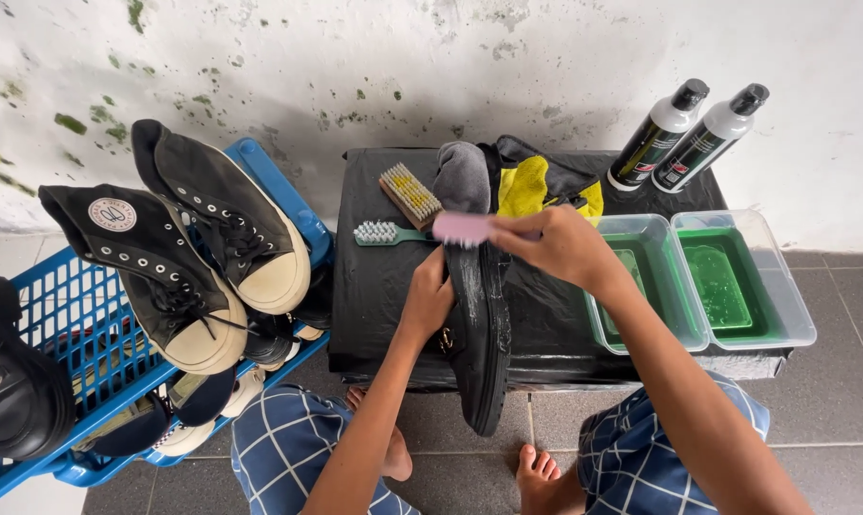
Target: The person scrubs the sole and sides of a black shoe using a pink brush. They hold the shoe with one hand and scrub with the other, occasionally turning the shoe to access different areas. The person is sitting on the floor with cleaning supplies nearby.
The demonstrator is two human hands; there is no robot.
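**Black shoe held on edge, pink brush against its sole**

From my seat I see both forearms rising from the bottom of the frame toward the middle of the worktop [374, 286], which is wrapped in black sheeting. My left hand [428, 300] reaches up with the wrist nearly straight; its grip is wrapped around the side of a black shoe [479, 334], fingers curled against the upper. The shoe stands on its edge, sole turned to the right, toe hanging over the worktop's near rim above the tiled floor, heel end pointing toward the wall.

My right arm comes in on a diagonal from the lower right, wrist bent inward. The right hand [555, 243] has its grip pinched shut on a pink brush [463, 228], which lies across the upper end of the shoe, touching it.

Just behind the shoe lie a wooden brush [410, 195] with pale bristles, a teal-handled brush [384, 233], and grey and yellow cloths [525, 184]. To the right sit two clear tubs [698, 277] of green liquid, side by side, and behind them two bottles [687, 135] lean against the wall. On the left a blue basket [59, 305] holds black high-top sneakers [178, 257] with cream toes.
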